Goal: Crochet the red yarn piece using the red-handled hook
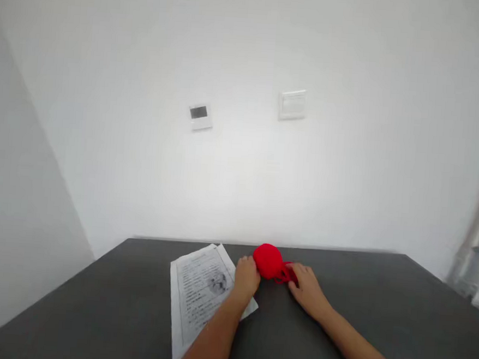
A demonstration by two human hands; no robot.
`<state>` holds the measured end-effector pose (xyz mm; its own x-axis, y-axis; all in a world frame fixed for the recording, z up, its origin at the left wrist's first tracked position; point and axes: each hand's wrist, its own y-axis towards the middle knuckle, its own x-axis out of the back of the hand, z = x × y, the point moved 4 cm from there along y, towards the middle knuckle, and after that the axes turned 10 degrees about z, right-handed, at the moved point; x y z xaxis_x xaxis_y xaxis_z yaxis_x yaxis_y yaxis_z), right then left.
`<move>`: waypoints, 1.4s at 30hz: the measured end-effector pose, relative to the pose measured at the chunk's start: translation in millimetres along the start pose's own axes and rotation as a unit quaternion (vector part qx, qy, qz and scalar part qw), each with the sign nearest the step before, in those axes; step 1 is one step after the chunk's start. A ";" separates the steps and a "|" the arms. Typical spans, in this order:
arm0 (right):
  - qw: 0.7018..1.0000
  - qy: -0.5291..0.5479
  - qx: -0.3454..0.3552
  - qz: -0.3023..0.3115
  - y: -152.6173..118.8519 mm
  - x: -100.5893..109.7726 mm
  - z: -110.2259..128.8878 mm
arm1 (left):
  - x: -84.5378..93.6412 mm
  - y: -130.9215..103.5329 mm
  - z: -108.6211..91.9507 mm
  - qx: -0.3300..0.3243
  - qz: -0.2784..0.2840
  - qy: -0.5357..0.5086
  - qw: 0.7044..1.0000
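Between the left hand [247, 276] and right hand [309, 289] lies the red ball [267, 260], round, against the left. Left curled, right half-open over loose strands [280, 280]; cannot tell whether either grips.

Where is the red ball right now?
In the head view, the red ball lies right of centre near the far edge of the table, between the left hand and the right hand.

The yarn [267, 260] is red, the table [124, 297] dark grey, the paper [196, 291] black-printed white.
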<state>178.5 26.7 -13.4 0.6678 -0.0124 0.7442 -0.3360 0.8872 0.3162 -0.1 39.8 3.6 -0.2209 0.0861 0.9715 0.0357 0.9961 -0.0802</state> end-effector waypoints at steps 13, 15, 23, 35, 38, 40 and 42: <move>0.994 0.084 -0.059 -0.021 -1.5 -0.4 -36.4 | 17.3 -11.6 13.7 0.051 -0.081 -0.217 0.971; 0.996 0.060 -0.055 -0.024 0.2 0.5 -32.3 | 19.6 -15.8 9.0 0.031 -0.086 -0.220 0.971; 0.997 0.010 -0.070 -0.034 -25.0 -6.0 17.5 | 22.6 -67.7 -10.3 -0.050 -0.089 -0.204 0.974; 0.994 -0.048 -0.085 -0.037 -43.0 -26.4 26.6 | 4.3 -131.7 27.5 0.007 -0.066 -0.159 0.985; 0.987 -0.106 -0.095 -0.078 -38.8 -28.3 27.7 | 3.4 -130.6 25.4 -0.001 -0.057 -0.147 0.988; 0.977 -0.137 -0.132 -0.094 -36.4 -29.3 30.9 | 4.3 -129.7 25.7 -0.005 -0.059 -0.153 0.986; 0.971 -0.149 -0.163 -0.090 -32.8 -30.7 35.1 | 4.8 -129.2 28.0 0.000 -0.061 -0.173 0.983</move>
<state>145.7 -18.3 -25.9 0.4572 -0.2711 0.8470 0.0290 0.9564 0.2905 -33.0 -88.0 12.3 -0.5421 -0.0333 0.8397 -0.0114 0.9994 0.0322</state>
